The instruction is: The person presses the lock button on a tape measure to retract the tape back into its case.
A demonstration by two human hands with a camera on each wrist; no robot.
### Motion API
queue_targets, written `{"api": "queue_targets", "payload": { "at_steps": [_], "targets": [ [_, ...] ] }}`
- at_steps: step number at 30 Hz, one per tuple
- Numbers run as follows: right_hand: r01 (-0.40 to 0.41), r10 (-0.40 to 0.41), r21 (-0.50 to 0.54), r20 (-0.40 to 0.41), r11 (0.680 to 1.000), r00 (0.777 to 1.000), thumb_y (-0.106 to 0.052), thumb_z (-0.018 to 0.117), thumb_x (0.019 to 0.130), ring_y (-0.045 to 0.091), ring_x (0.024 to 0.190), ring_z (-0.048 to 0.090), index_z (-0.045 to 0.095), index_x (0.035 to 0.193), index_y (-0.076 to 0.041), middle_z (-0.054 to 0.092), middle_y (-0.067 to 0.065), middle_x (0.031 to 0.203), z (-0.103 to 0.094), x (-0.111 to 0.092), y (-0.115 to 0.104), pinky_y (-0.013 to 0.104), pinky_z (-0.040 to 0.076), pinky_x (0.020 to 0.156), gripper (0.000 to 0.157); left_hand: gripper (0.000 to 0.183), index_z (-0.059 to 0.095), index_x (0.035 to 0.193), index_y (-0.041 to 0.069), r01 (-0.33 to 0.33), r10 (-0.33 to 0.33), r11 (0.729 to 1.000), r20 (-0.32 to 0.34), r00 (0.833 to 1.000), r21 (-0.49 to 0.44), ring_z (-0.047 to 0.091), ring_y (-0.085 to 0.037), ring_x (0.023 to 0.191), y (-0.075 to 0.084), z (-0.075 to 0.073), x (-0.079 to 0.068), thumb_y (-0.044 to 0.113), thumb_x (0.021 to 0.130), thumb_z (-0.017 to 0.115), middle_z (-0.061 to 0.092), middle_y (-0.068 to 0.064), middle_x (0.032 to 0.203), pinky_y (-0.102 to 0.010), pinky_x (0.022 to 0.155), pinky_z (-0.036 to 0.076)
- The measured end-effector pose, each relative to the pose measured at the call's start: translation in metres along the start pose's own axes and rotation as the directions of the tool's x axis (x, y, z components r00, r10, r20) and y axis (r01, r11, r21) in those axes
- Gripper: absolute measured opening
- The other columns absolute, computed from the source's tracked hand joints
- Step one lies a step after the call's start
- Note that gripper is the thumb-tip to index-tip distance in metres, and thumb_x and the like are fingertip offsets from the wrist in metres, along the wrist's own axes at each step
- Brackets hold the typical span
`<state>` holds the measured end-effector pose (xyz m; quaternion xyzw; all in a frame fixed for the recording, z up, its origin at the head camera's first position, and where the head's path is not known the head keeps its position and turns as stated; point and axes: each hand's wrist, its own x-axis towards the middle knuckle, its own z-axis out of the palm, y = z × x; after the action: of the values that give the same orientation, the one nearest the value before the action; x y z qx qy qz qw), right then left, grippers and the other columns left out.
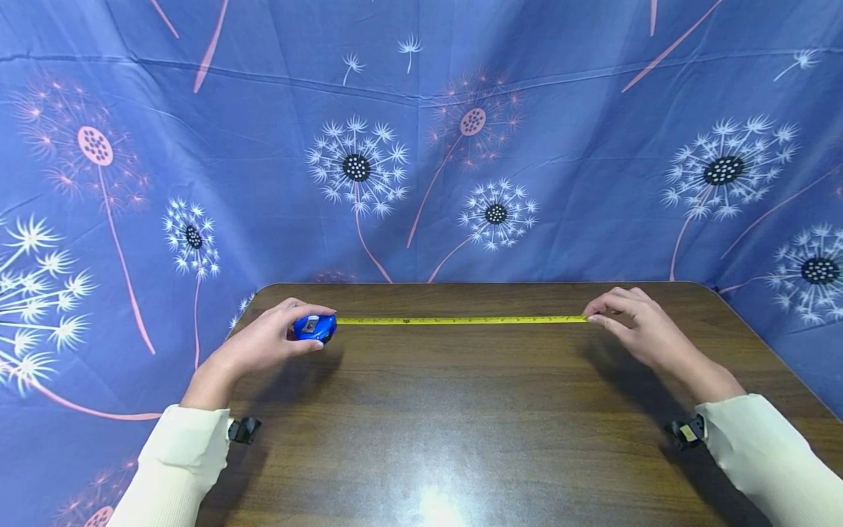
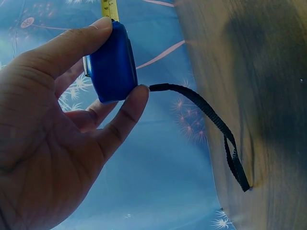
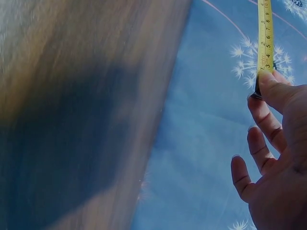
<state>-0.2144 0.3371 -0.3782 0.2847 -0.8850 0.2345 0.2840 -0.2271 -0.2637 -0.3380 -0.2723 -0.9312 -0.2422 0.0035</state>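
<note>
A blue tape measure (image 1: 315, 329) is held between the thumb and fingers of my left hand (image 1: 266, 335), above the left part of the table. Its yellow blade (image 1: 461, 320) stretches straight across to the right. At the far end, my right hand (image 1: 642, 327) pinches the blade tip between thumb and index finger. In the right wrist view the dark end hook (image 3: 258, 91) shows at that pinch, and the other fingers are loosely bent. A black wrist strap (image 2: 206, 112) hangs from the tape measure case (image 2: 113, 64) in the left wrist view.
The brown wooden table (image 1: 428, 410) lies below both hands, with their shadows on it. Behind and at the sides hangs a blue cloth (image 1: 579, 161) with dandelion prints. Small black devices are worn at the left cuff (image 1: 191, 432) and the right cuff (image 1: 744, 432).
</note>
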Motion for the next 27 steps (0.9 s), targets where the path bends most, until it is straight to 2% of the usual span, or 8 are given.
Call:
{"api": "queue_targets", "payload": {
  "at_steps": [8, 15, 23, 27],
  "targets": [
    [0.019, -0.019, 0.019, 0.003, 1.000, 1.000, 0.010, 0.084, 0.076, 0.014, 0.088, 0.052, 0.075, 0.094, -0.022, 0.069, -0.010, 0.092, 0.002, -0.001, -0.012, 0.030, 0.035, 0.076, 0.037, 0.053, 0.062, 0.143, 0.022, -0.007, 0.007, 1.000, 0.013, 1.000, -0.017, 0.058, -0.025, 0.101, 0.000, -0.001, 0.003, 0.026, 0.093, 0.080, 0.059, -0.013, 0.124, -0.045, 0.085, 0.050],
    [0.041, -0.040, 0.037, -0.004, 0.998, 0.999, 0.012, 0.083, 0.075, 0.012, 0.087, 0.051, 0.075, 0.093, -0.021, 0.068, -0.010, 0.090, 0.004, 0.001, -0.016, 0.024, 0.033, 0.078, 0.038, 0.054, 0.062, 0.143, 0.021, -0.002, 0.002, 1.000, 0.018, 1.000, -0.024, 0.059, -0.026, 0.101, 0.001, -0.001, 0.004, 0.024, 0.093, 0.081, 0.059, -0.013, 0.124, -0.045, 0.086, 0.051],
    [0.027, -0.027, 0.030, 0.002, 0.999, 1.000, 0.011, 0.082, 0.076, 0.015, 0.087, 0.052, 0.075, 0.093, -0.021, 0.068, -0.012, 0.091, 0.005, 0.002, -0.018, 0.029, 0.035, 0.076, 0.037, 0.053, 0.062, 0.143, 0.022, -0.002, 0.003, 1.000, 0.020, 1.000, -0.029, 0.058, -0.027, 0.104, 0.003, -0.001, 0.003, 0.025, 0.093, 0.080, 0.058, -0.013, 0.125, -0.048, 0.087, 0.051],
    [0.040, -0.040, 0.037, 0.002, 0.999, 0.999, 0.011, 0.082, 0.076, 0.014, 0.087, 0.052, 0.075, 0.093, -0.020, 0.068, -0.011, 0.091, 0.006, 0.003, -0.019, 0.028, 0.035, 0.076, 0.037, 0.054, 0.062, 0.143, 0.021, -0.004, 0.005, 1.000, 0.015, 1.000, -0.024, 0.058, -0.028, 0.105, 0.002, -0.001, 0.004, 0.022, 0.093, 0.081, 0.059, -0.013, 0.124, -0.048, 0.088, 0.050]
  ]
}}
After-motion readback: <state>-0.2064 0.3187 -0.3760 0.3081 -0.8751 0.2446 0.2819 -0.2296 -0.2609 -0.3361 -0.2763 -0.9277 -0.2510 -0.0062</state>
